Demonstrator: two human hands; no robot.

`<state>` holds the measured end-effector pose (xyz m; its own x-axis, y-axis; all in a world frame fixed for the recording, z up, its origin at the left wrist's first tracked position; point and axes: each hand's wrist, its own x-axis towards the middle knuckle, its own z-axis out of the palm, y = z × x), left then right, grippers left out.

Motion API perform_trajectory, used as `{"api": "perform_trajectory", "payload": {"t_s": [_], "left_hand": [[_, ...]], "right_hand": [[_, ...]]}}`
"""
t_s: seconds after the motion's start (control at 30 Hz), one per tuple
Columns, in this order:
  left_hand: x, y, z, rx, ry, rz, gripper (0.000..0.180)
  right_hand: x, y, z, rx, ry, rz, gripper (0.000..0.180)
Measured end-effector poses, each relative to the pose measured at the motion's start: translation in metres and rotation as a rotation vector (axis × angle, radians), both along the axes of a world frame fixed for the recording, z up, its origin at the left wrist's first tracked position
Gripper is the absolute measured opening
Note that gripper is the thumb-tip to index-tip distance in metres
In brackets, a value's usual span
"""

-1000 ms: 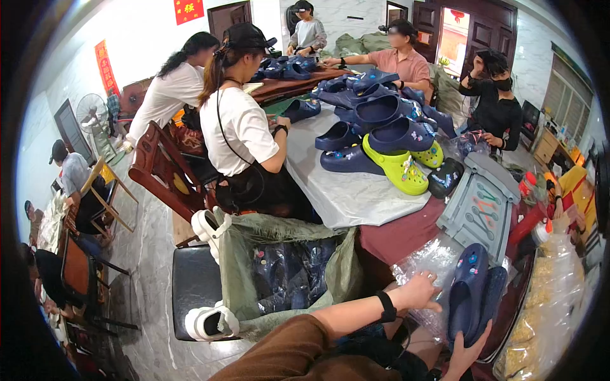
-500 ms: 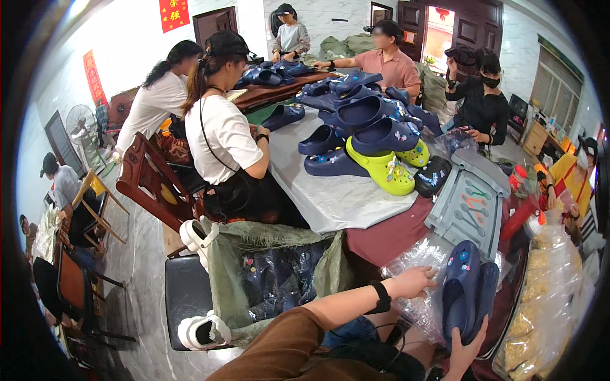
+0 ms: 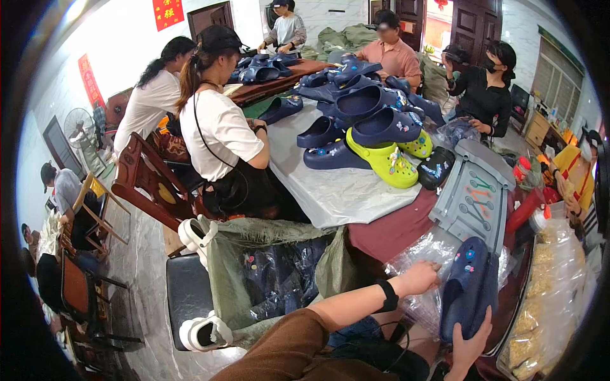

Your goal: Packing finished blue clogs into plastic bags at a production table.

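By the table (image 3: pixel 375 240), spread right fingers (image 3: pixel 458 336) grip navy clogs (image 3: pixel 466 286); half-curled left fingers (image 3: pixel 431 268) lie over clear plastic (image 3: pixel 424 311), hold unclear.

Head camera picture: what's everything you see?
held clogs: two, navy, lower right
plastic wrap: some, clear, beside held clogs
piled clogs: many, navy, on table
lime clogs: two, green, on table
black clog: one, black, beside lime clogs
grey panel: one, grey, beside black clog
sack: one, olive, lower centre
bagged shoes: several, navy, inside sack
white shoes: two, white, beside sack
packets: several, yellowish, lower right
chairs: several, brown or black, left
fan: one, pale, far left
people: several, mixed clothing, around room
left hand: one, bare, at plastic wrap
right hand: one, bare, on held clogs
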<state>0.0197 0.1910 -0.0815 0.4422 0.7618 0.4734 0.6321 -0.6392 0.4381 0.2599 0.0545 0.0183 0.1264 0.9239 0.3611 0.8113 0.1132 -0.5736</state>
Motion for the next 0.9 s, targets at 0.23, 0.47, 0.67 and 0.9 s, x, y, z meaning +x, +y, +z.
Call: {"api": "perform_trajectory", "payload": {"t_s": [0.23, 0.47, 0.67, 0.9], "left_hand": [[0.002, 0.001, -0.004, 0.134, 0.027, 0.054, 0.022], [0.006, -0.008, 0.013, -0.005, 0.117, 0.031, 0.022], [0.007, -0.031, 0.019, -0.059, 0.146, 0.033, 0.018], [0.006, -0.065, 0.035, 0.015, 0.069, -0.122, 0.022]], "right_hand": [[-0.038, 0.009, 0.006, -0.048, -0.145, -0.016, 0.103], [-0.016, 0.010, -0.005, -0.047, 0.003, -0.005, 0.092], [0.010, 0.004, -0.013, -0.034, 0.217, 0.036, 0.085], [0.039, -0.006, -0.020, -0.057, 0.423, 0.151, 0.083]]}}
